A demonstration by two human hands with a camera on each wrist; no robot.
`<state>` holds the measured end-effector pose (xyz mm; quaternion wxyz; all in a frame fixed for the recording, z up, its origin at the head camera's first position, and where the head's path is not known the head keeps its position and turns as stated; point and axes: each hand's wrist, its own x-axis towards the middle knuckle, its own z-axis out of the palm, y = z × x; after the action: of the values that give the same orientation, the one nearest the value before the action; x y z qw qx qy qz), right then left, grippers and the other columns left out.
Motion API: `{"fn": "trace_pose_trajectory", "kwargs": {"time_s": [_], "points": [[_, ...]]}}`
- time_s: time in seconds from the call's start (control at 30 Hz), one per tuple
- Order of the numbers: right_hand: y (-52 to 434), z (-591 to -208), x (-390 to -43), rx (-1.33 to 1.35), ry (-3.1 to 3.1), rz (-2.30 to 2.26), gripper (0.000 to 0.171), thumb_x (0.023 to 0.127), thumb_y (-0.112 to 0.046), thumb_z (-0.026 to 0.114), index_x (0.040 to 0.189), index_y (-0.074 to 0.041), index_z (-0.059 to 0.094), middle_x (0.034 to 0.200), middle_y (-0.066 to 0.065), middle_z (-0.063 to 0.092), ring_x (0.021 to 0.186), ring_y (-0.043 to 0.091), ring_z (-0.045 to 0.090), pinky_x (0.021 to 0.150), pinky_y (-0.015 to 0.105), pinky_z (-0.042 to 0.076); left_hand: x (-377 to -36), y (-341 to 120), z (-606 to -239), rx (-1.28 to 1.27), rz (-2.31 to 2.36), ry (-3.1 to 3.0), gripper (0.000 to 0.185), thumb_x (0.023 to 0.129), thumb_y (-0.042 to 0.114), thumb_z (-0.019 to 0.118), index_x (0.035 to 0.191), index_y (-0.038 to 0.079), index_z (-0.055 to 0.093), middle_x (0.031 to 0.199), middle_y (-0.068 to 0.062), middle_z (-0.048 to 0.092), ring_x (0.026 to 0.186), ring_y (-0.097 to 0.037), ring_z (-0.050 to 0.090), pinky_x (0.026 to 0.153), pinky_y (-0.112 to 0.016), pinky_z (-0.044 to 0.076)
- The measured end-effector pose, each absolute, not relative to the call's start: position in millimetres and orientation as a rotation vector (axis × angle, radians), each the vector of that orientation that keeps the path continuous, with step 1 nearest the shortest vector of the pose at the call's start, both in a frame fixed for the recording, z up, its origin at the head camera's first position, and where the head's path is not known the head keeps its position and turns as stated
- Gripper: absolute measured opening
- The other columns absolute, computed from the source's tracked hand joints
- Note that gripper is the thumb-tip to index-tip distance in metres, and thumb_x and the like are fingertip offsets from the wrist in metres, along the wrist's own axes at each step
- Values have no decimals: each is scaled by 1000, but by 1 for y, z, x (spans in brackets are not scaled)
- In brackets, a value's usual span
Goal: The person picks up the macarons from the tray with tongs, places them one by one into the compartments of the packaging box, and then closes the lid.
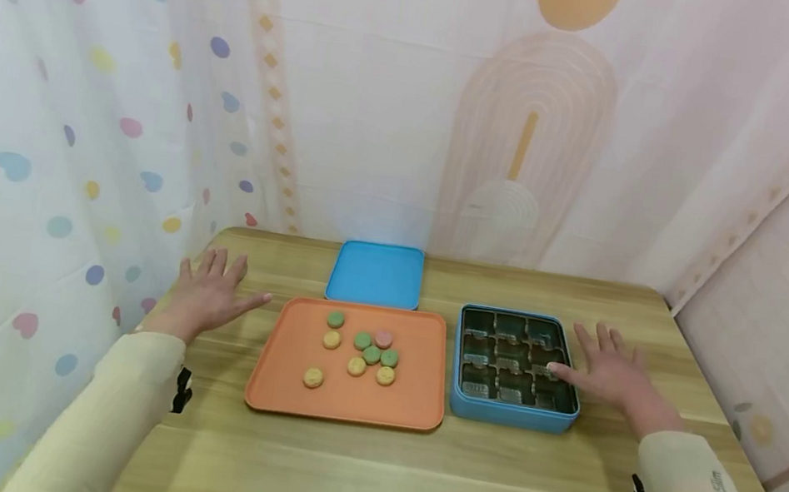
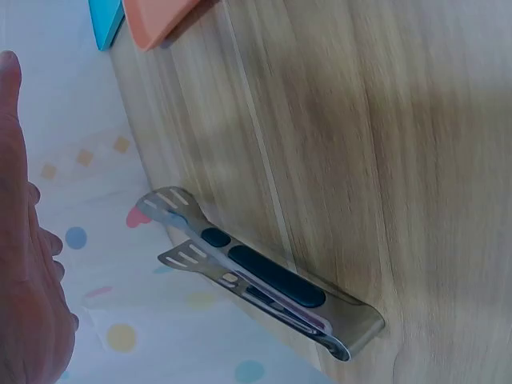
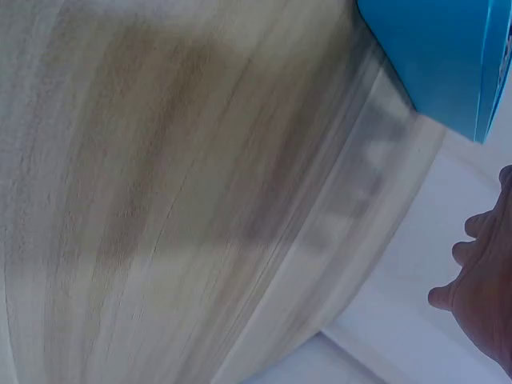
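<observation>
My left hand [image 1: 203, 302] is held with fingers spread, left of an orange tray [image 1: 275, 393]. Several small round cookie-like pieces lie on that tray: green [image 1: 335, 319], yellow [image 1: 313, 377] and one pink [image 1: 384, 338]. The left wrist view shows metal tongs [image 2: 276, 276] with dark grip pads on the wood; in the head view the left hand and arm hide them. On the other side, my right hand [image 1: 615, 374] spreads its fingers beside a blue box [image 1: 510, 414] with a dark compartment insert. Its thumb overlaps the box's right side; contact cannot be told. Neither hand holds anything.
A flat blue lid [image 1: 377, 275] lies behind the tray, near the far edge of the wooden table [image 1: 331, 481]. Patterned curtains [image 1: 383, 110] hang behind the table and along its left side.
</observation>
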<state>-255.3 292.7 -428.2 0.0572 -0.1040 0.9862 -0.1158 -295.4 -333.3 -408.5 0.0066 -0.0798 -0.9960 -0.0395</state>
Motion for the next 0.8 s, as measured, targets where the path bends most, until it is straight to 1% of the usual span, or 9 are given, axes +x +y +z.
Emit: {"fn": "trace_pose_trajectory", "kwargs": {"time_s": [0.2, 0.3, 0.4, 0.57, 0.67, 0.73, 0.8], "points": [[284, -435, -251, -358, 2954, -417, 102, 92, -70, 50, 157, 2, 16, 155, 38, 8, 141, 57, 7, 103, 76, 3, -291, -340, -408, -223, -178, -3126, 103, 93, 76, 36, 157, -1, 15, 155, -39, -1, 142, -57, -1, 104, -75, -6], [279, -435, -252, -377, 2946, -458, 102, 93, -67, 52, 157, 3, 14, 156, 38, 8, 141, 57, 7, 103, 77, 4, -291, -346, -408, -216, -202, -3111, 102, 93, 76, 37, 156, -2, 16, 155, -40, 3, 141, -58, 1, 103, -76, -5], [275, -436, -252, -384, 2940, -486, 103, 93, -66, 52, 156, 4, 12, 155, 38, 10, 140, 57, 12, 103, 76, 6, -291, -352, -404, -228, -222, -3104, 101, 93, 74, 38, 156, -2, 16, 154, -39, 5, 141, -58, 2, 102, -76, -5], [268, -435, -248, -409, 2929, -531, 105, 92, -64, 56, 155, 7, 12, 155, 38, 14, 137, 58, 22, 103, 73, 18, -286, -360, -400, -258, -241, -3114, 101, 94, 72, 40, 157, -3, 13, 156, -37, 5, 142, -56, 1, 102, -76, -5], [267, -434, -245, -409, 2913, -562, 107, 91, -63, 59, 155, 8, 10, 155, 37, 15, 134, 59, 27, 102, 70, 27, -282, -362, -402, -291, -235, -3101, 102, 94, 71, 43, 156, -4, 14, 156, -37, 7, 142, -56, 3, 102, -76, -4], [267, -433, -243, -406, 2900, -581, 109, 91, -61, 61, 155, 9, 8, 155, 37, 14, 133, 59, 29, 101, 68, 30, -280, -365, -405, -307, -223, -3092, 102, 93, 71, 45, 156, -4, 15, 156, -37, 8, 142, -56, 4, 103, -76, -2], [268, -431, -242, -390, 2880, -615, 110, 91, -60, 62, 155, 8, 5, 155, 37, 12, 133, 59, 28, 101, 67, 31, -280, -366, -407, -319, -217, -3088, 102, 93, 70, 46, 156, -4, 16, 156, -37, 9, 142, -56, 5, 103, -76, -2]]}}
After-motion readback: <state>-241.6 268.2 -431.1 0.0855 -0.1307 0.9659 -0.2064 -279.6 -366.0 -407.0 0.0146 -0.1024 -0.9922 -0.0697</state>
